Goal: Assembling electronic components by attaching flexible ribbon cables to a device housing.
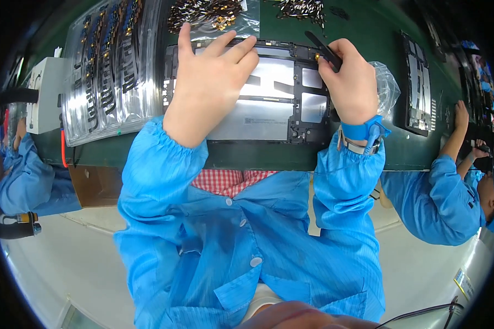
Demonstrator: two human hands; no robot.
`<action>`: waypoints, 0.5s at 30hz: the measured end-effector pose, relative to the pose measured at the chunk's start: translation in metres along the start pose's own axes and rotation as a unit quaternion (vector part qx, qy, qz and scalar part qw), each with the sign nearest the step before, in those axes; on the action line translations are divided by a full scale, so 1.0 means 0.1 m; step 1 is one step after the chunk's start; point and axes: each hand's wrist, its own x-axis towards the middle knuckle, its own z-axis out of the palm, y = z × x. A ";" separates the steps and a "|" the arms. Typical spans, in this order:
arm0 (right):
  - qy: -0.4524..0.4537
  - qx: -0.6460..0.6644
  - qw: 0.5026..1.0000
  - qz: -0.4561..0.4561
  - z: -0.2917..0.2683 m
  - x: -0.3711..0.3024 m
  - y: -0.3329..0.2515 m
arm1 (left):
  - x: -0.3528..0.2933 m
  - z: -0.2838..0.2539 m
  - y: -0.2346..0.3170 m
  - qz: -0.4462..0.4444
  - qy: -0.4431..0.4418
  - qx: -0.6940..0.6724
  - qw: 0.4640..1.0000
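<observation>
An opened tablet body (263, 118) with silver battery cells and a black frame lies in front of me on the green bench. My left hand (206, 82) rests over its left part, fingers spread and reaching past the far edge, with nothing visible in its grip. At the far right corner of the tablet, my right hand (352, 82) pinches black tweezers (326, 50). Beside those fingers a small gold-coloured part (317, 56) shows at the frame; whether the tweezers touch it I cannot tell. A blue wrist strap (362, 130) circles my right wrist.
Clear plastic trays (112, 77) of black flex cables stand at left, beside a white box (43, 93). Small cable parts (208, 13) lie in a bag at the back, with another pile (302, 10) nearby. A second tablet body (418, 82) lies right. Co-workers sit either side.
</observation>
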 end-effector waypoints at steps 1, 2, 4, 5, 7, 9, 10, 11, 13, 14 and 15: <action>0.001 0.002 1.000 0.000 0.00 0.00 0.00 | 0.00 -0.01 0.01 0.000 -0.022 0.022 1.000; 0.004 -0.007 1.000 -0.005 0.01 0.00 0.00 | 0.00 0.00 0.01 0.001 -0.022 0.023 0.999; 0.009 -0.012 1.000 -0.011 0.01 0.01 -0.01 | 0.00 0.01 -0.02 0.040 0.034 0.025 0.998; 0.006 -0.020 1.000 -0.010 0.01 0.02 -0.01 | 0.02 0.02 -0.02 0.041 0.032 0.027 0.998; 0.008 -0.026 1.000 -0.013 0.00 0.01 -0.02 | 0.03 0.01 -0.02 0.091 0.065 0.025 0.993; 0.016 -0.023 0.999 -0.036 0.00 0.00 -0.01 | 0.08 -0.07 -0.01 0.119 0.034 0.050 0.991; 0.017 -0.021 0.999 -0.036 0.00 0.01 0.00 | 0.11 -0.09 -0.01 0.148 0.002 0.071 0.986; 0.009 -0.019 0.999 -0.028 -0.01 0.02 -0.01 | 0.13 -0.10 -0.03 0.149 0.001 0.073 0.986; 0.003 -0.015 1.000 -0.019 -0.01 0.03 -0.01 | 0.17 -0.10 -0.07 0.168 -0.017 0.052 0.984; 0.007 -0.015 1.000 -0.022 -0.01 0.03 -0.02 | 0.19 -0.13 -0.06 0.170 -0.017 0.054 0.984; 0.012 -0.016 1.000 -0.023 -0.01 0.02 -0.02 | 0.21 -0.16 -0.04 0.166 -0.015 0.036 0.985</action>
